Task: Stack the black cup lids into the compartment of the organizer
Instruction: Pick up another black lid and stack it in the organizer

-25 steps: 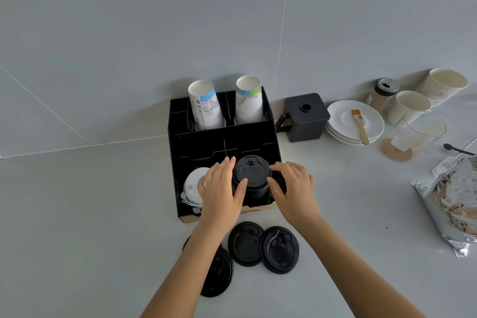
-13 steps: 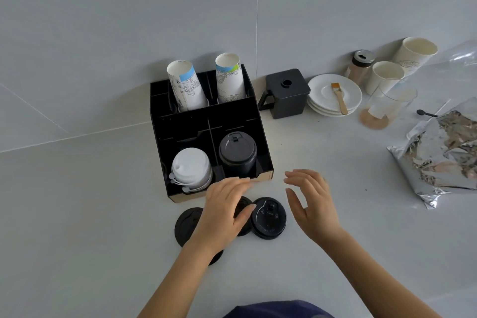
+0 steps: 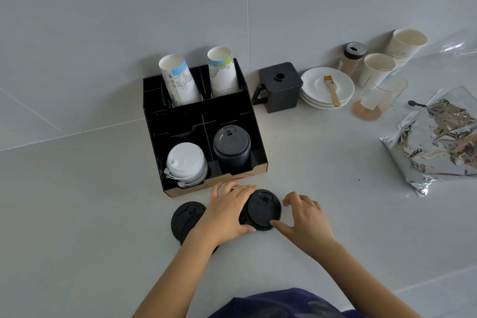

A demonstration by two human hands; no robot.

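A black organizer (image 3: 154, 121) stands against the wall. Its front right compartment holds a stack of black cup lids (image 3: 231, 143), and its front left compartment holds white lids (image 3: 185, 162). On the counter in front of it, my left hand (image 3: 224, 214) curls around the left rim of a loose black lid (image 3: 263, 209), thumb at its near edge. My right hand (image 3: 307, 219) is just right of that lid with fingers spread and its thumb tip touching the rim. More black lids (image 3: 187, 217) lie to the left, partly hidden under my left hand and forearm.
Two paper cups (image 3: 178, 82) stand in the organizer's back compartments. To the right are a black square box (image 3: 281, 85), stacked white saucers (image 3: 315, 95) with a brush, a shaker, paper cups (image 3: 379, 67), a glass (image 3: 379, 95) and a foil bag (image 3: 438, 134).
Both hands left the black stack in the organizer and came down to the loose lids on the counter. My left hand now grips one lid, and my right hand has closed in on it.
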